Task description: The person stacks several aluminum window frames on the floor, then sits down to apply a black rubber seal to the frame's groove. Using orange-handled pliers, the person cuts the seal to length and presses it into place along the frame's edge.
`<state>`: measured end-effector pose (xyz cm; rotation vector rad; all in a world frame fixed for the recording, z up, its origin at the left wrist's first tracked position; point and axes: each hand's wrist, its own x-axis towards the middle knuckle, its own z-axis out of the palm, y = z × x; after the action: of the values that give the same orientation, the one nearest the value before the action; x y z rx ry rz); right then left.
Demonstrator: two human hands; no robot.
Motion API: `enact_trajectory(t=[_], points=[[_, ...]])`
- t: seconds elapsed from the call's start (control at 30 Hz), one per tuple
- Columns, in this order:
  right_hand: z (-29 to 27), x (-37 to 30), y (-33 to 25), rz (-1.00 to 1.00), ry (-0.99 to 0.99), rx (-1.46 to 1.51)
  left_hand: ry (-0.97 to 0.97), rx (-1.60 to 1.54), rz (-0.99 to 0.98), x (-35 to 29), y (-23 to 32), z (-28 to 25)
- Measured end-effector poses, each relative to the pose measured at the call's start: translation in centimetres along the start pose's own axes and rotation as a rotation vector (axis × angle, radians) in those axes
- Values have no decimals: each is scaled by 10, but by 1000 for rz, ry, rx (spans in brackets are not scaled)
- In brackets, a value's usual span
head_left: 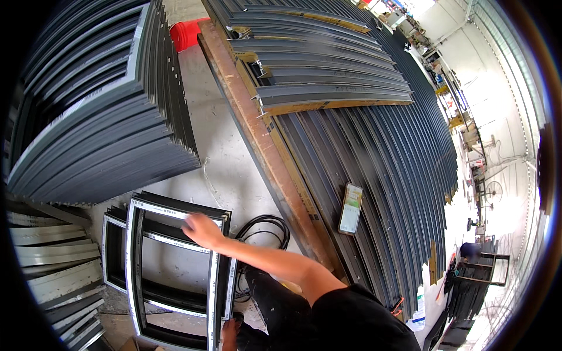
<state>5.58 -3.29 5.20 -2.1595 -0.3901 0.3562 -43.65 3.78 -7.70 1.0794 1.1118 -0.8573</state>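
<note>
Hands first: we've got our right hand (202, 229) stretched out over the top crossbar of the dark aluminium window frame (175, 275) standing on the concrete floor (222, 146). Fingers look curled loosely on the rail, blurred a bit, so we can't tell how firm the hold is. Our left hand (229, 332) is down low at the frame's right upright, near the bottom edge of the view; it seems to touch the upright, but whether it's closed round it we can't say.

For handling this well, we'd reckon keep one hand high and one low like that so the frame doesn't twist, and watch the black cable loop (266, 231) lying just beside the frame's right side.

Behind that frame sits a second, similar frame (114, 251), and to the left a pile of pale grey profiles (52, 263). Up left is a big stack of dark frames (99, 105), with a red bucket-like thing (186, 32) past it.

To our right, long dark profiles (380, 152) lie across a rusty steel rack (257, 134), and a phone (351, 208) rests on them, screen lit. A white plastic bottle (418, 310) with a blue label stands lower right. Small pale stickers dot the frame's upright, too small to make out.
</note>
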Motion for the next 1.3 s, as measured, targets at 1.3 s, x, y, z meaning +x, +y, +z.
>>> enact_trajectory(t=[1.3], points=[[-124,288,-270,-457,-313,-693,388,-553,152,-143,162,67]])
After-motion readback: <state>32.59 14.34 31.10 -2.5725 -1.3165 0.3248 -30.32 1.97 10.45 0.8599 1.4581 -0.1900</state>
